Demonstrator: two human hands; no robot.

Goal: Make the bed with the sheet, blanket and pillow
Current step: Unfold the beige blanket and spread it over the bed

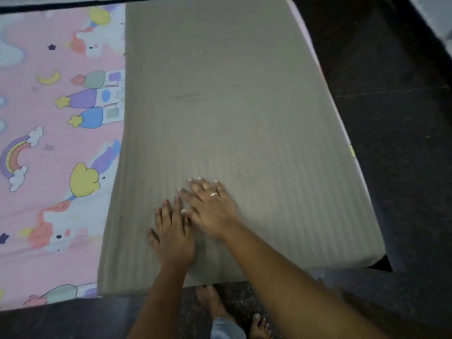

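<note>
A grey-green striped blanket [232, 106] lies folded flat over the right part of the bed, reaching its near and right edges. To its left shows the pink sheet [49, 143] printed with unicorns, rainbows and castles. My left hand [173, 231] rests palm down on the blanket near the front edge, fingers spread. Beside it my right hand [210, 206], with a ring on one finger, also lies flat on the blanket, its fingers partly over the left hand's fingertips. Neither hand holds anything. No pillow is in view.
A dark speckled floor [391, 118] surrounds the bed on the right and in front. My bare feet [212, 304] stand at the bed's near edge. The mattress's white side [352, 152] shows along the right.
</note>
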